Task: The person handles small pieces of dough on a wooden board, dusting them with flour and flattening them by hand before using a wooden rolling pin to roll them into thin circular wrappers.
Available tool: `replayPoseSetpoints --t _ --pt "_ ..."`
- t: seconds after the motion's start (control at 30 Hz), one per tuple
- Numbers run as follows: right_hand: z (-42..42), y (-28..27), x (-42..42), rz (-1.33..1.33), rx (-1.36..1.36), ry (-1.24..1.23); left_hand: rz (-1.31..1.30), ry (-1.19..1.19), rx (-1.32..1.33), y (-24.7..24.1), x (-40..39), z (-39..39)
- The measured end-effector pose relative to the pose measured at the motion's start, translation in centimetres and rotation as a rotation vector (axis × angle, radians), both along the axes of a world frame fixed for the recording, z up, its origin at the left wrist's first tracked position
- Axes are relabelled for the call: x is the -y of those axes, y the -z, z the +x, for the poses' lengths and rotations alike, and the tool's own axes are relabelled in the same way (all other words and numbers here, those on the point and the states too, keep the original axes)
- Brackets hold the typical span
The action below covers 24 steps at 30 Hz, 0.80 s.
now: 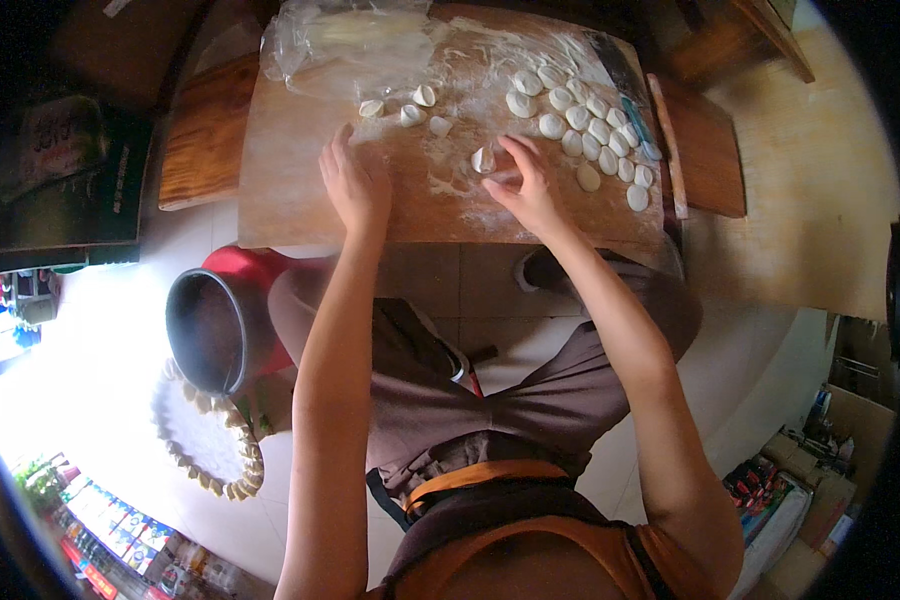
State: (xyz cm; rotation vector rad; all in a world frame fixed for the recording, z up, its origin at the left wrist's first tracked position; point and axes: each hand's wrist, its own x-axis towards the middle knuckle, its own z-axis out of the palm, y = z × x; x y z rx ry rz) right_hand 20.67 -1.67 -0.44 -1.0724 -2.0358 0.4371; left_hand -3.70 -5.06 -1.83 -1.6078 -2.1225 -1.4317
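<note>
My left hand [352, 180] is palm down over the left part of a floured wooden board [292, 187], its fingers stretched out and nothing seen in it. Thumb and fingers apart, my right hand [529, 184] is beside a small cut dough piece [483, 160], which appears not to be gripped. Between the hands, farther back, lie several more dough pieces [412, 115]. Many flattened dough rounds [577, 118] cover the board's right side, with a single dough disc [588, 178] near its front. A clear plastic bag [345, 45] covers pale dough at the back left.
A thin wooden rolling pin [667, 146] lies along the board's right edge, near a blue-handled tool [640, 127]. Left of my knee stands a dark round pot [206, 330] on something red. Behind it, a round tray [206, 442] has dumplings around its rim.
</note>
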Motion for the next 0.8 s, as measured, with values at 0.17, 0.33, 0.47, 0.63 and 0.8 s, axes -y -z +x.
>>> replayPoseSetpoints --t 0.17,0.33,0.47,0.63,0.8 --pt "-0.7 1.3 -0.7 -0.144 0.035 -0.013 0.015 0.329 0.053 0.7 2.7 5.1" --pt "-0.6 0.1 2.0 -0.343 -0.173 -0.073 -0.213 0.612 0.385 -0.6 3.0 7.8" --pt "1.7 1.2 3.0 -0.647 -0.42 -0.11 -0.415 0.67 0.552 -1.7 3.1 8.0" --pt "2.8 0.3 4.2 -0.686 -0.404 -0.075 -0.427 0.724 0.719 -2.1 4.2 9.0" --pt "3.6 0.5 4.5 -0.8 -0.431 -0.069 -0.381 0.738 0.538 -2.6 4.8 9.2"
